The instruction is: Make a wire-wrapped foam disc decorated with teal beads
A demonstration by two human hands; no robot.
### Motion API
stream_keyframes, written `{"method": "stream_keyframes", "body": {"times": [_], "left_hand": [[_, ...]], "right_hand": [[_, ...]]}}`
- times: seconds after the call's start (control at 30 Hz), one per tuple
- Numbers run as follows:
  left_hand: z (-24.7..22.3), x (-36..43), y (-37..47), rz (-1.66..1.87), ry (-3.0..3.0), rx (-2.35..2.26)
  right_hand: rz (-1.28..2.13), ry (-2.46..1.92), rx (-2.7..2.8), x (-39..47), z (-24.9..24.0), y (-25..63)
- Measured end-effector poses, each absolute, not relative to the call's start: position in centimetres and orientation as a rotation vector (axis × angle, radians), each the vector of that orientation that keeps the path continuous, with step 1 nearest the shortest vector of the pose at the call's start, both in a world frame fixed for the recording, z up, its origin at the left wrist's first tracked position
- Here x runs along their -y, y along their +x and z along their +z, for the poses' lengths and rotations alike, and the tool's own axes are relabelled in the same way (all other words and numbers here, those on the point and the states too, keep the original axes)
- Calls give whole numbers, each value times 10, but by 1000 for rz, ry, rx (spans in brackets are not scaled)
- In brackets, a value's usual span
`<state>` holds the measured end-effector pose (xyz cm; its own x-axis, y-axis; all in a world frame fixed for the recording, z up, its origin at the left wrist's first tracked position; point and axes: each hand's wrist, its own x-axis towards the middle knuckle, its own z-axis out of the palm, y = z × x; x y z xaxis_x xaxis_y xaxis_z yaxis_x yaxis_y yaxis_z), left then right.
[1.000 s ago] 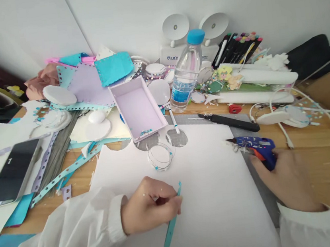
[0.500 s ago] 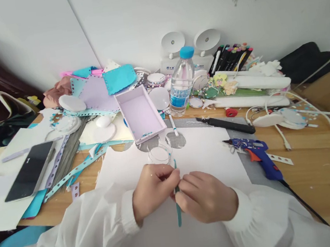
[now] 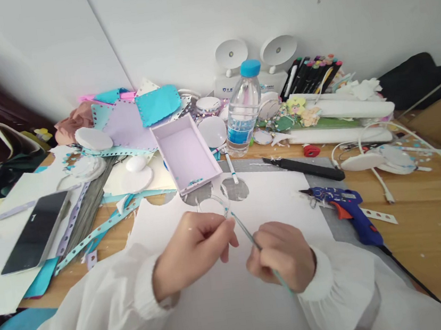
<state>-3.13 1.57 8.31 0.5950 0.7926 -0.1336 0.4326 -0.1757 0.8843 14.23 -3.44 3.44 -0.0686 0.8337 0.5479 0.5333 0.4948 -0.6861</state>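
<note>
My right hand [image 3: 280,256] is closed round a slim teal tool [image 3: 244,227], perhaps tweezers. Its upper end slants up and left, and its lower end sticks out below my fist. My left hand [image 3: 196,248] is closed in a loose pinch left of the tool's upper part; what its fingertips hold, if anything, is too small to make out. Just beyond my left fingertips lies a thin clear ring [image 3: 211,199] with small bluish bits on its edge. Both hands are over a large white sheet [image 3: 223,314] with rounded cutouts along its far edge.
A lilac tray [image 3: 187,155] and a water bottle [image 3: 241,111] stand behind the sheet. To the right are a blue glue gun [image 3: 342,206] and a black craft knife [image 3: 305,168]. A phone [image 3: 35,230] lies left. Markers [image 3: 312,76] and paper scraps line the wall.
My hands have moved apart, the left one leftward and slightly up. The teal tool has gone from near upright to slanted, now in my right hand alone.
</note>
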Motion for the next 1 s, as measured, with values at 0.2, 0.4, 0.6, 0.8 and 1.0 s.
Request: {"method": "stream_keyframes", "body": {"times": [0.2, 0.4, 0.6, 0.8, 1.0], "left_hand": [[90, -58, -53, 753, 2469, -472], [46, -82, -57, 360, 2521, -402], [24, -84, -60, 316, 2344, -506], [17, -83, -63, 418, 2230, -578], [8, -83, -64, 576, 2162, -525]], "right_hand": [[474, -1121, 1382, 29, 15, 148], [762, -1119, 1128, 23, 10, 146], [904, -1079, 1152, 22, 10, 142], [1009, -1049, 1186, 21, 8, 138], [1006, -1072, 1236, 22, 4, 136]]}}
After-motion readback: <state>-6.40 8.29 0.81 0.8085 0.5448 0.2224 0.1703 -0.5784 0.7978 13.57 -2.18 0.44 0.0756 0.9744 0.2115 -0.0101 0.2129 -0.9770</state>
